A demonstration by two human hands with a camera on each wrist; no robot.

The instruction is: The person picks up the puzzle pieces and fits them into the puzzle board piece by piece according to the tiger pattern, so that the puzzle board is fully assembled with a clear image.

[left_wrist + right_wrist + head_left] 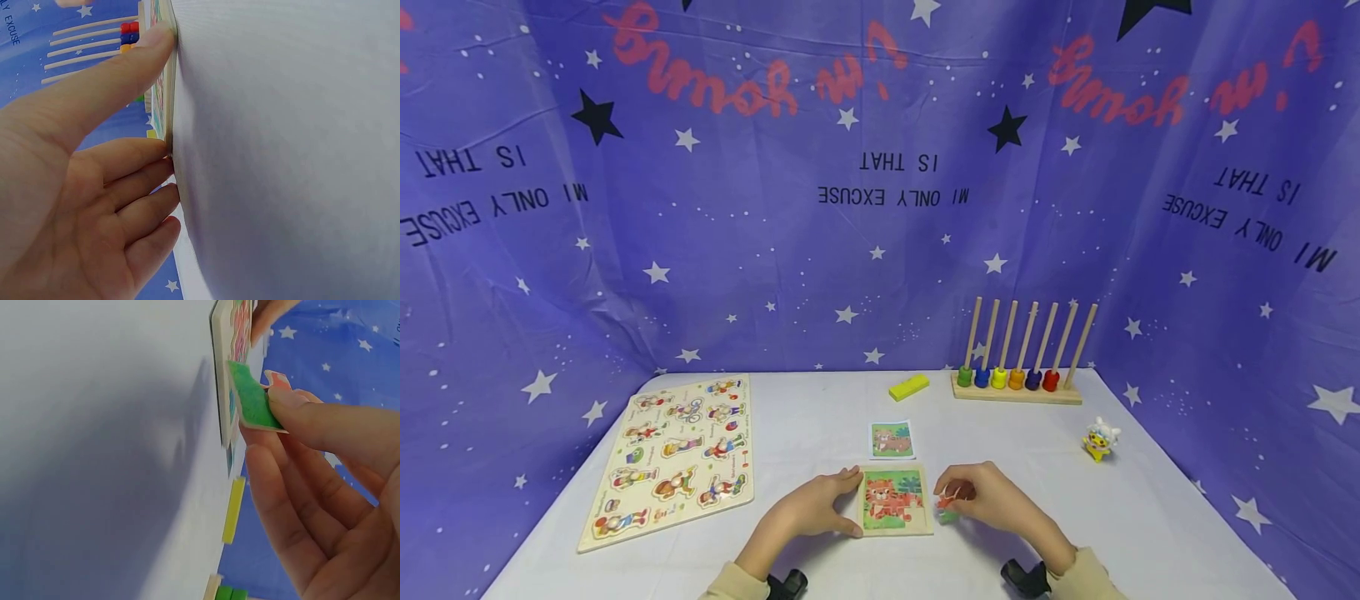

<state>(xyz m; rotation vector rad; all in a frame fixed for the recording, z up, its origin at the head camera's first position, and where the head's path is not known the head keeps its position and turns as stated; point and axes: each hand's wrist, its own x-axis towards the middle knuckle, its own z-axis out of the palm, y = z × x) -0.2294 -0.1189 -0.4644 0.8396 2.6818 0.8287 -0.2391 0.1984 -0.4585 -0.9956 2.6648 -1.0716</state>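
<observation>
A square wooden jigsaw board (pixel 896 530) with a tiger picture lies on the white table; a pale gap shows at its lower right. My left hand (pixel 818 506) holds the board by its left side, thumb at the near corner and fingertips at the far one. Just right of the board, my right hand (pixel 981 496) pinches a puzzle piece (pixel 253 403) between thumb and fingers. Green and orange-red show on the piece, which is raised and tilted in the right wrist view. Behind the board is a small picture card (pixel 891 440) with a similar animal.
A large peg puzzle board (pixel 681 496) with figures lies at the left. Toward the back are a yellow block (pixel 909 387) and a wooden rack (pixel 1017 397) of upright rods with coloured beads. A small yellow-and-white toy figure (pixel 1099 442) stands at the right.
</observation>
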